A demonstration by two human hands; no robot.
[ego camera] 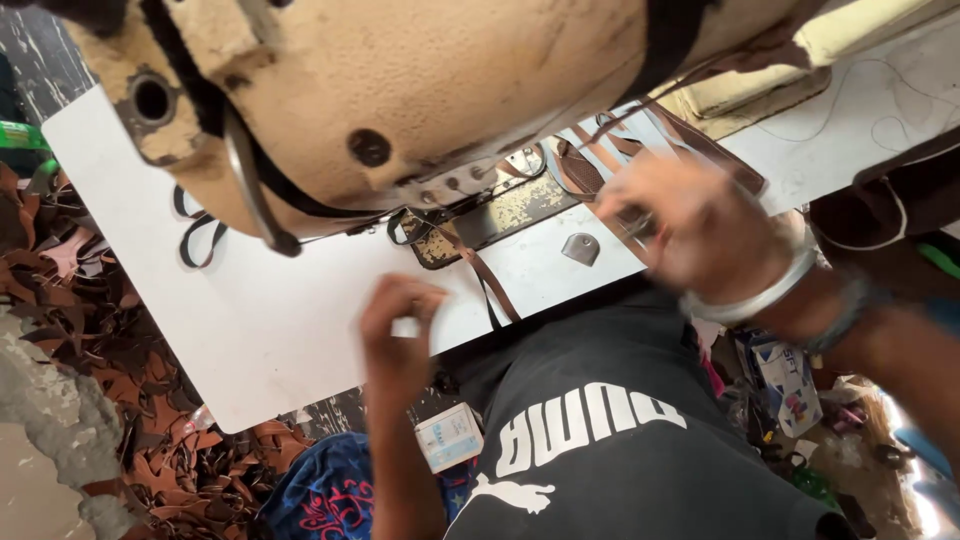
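Observation:
A large cream sewing machine (400, 90) hangs over a white table (270, 330). A thin brown leather strap (490, 285) runs from under the machine's needle area towards the table's near edge. My left hand (400, 335) rests at that edge with bent fingertips on the table, just left of the strap, holding nothing. My right hand (690, 230), blurred by motion and wearing a silver bangle, is closed over a bunch of brown leather straps (590, 165) to the right of the needle plate (500, 215).
A small grey metal tab (581, 248) lies on the table by the plate. Black loops (195, 240) lie at the left. Heaps of brown leather offcuts (90, 310) cover the floor at left. A small white box (448, 436) and blue cloth (330, 495) sit below the table.

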